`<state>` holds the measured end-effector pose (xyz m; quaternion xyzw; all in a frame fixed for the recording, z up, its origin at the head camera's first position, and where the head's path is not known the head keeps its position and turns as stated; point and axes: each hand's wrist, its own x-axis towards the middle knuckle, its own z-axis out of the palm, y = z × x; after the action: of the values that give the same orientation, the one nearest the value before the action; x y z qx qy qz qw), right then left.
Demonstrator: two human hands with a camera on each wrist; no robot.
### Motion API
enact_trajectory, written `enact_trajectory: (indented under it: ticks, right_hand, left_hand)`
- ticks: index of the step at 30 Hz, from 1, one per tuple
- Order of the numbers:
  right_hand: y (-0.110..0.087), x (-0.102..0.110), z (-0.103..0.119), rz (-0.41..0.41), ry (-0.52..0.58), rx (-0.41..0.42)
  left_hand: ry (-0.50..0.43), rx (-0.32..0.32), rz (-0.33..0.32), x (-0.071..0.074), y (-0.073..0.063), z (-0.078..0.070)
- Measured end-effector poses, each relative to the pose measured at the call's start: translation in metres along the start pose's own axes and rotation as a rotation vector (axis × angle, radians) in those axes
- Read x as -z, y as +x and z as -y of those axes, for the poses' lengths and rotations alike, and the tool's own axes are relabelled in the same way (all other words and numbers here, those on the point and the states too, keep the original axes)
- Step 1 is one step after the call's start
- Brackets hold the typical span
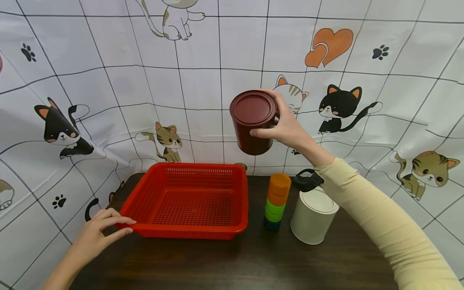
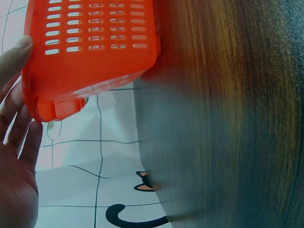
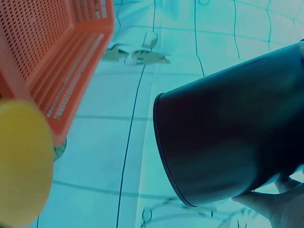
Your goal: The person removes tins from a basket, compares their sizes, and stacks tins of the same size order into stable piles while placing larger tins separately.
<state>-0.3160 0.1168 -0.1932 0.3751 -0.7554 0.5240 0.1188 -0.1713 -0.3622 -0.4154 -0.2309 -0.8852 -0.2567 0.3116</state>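
Observation:
My right hand point(image 1: 280, 121) grips a dark red cylindrical container point(image 1: 253, 121), holding it in the air above the table, right of the red basket. Its flat, ringed end faces up; whether that is a lid or a base I cannot tell. In the right wrist view the container point(image 3: 228, 128) looks almost black, with fingers at its lower edge. A red perforated plastic basket point(image 1: 188, 229) rests on the table. At its front left corner my left hand point(image 1: 98, 233) pinches the rim, the thumb on one side and fingers on the other in the left wrist view.
Right of the basket stands a column of orange, green and dark pieces point(image 1: 276, 201). Next to it is a cream-coloured lidded can point(image 1: 313, 217), partly behind the right sleeve. A white cat-patterned sheet point(image 1: 203, 88) hangs behind the dark wooden table point(image 1: 217, 266).

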Motion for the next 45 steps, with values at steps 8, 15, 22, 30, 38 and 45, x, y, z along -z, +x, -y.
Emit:
enact_trajectory:
  ticks: [8, 15, 22, 30, 38, 45]
  right_hand:
    - [-0.02, 0.038, -0.014, -0.093, -0.043, -0.031]
    - [-0.046, 0.065, -0.019, -0.162, -0.12, -0.048]
    - [-0.073, 0.089, -0.025, -0.247, -0.155, -0.053]
    - [-0.112, 0.117, -0.036, -0.347, -0.068, -0.042]
    - [-0.154, 0.14, -0.055, -0.402, -0.1, -0.124]
    - [-0.191, 0.149, -0.072, -0.424, -0.23, -0.21]
  left_hand:
    - [-0.006, 0.002, 0.002, -0.001, -0.001, 0.0]
    - [0.006, -0.005, -0.002, -0.001, 0.0, 0.0]
    - [0.004, 0.0, -0.001, 0.0, 0.0, 0.0]
    - [0.003, 0.04, 0.007, 0.0, -0.003, 0.0]
    - [0.011, 0.049, 0.005, 0.0, -0.004, -0.001]
    - [0.009, 0.045, 0.01, -0.001, -0.002, -0.002]
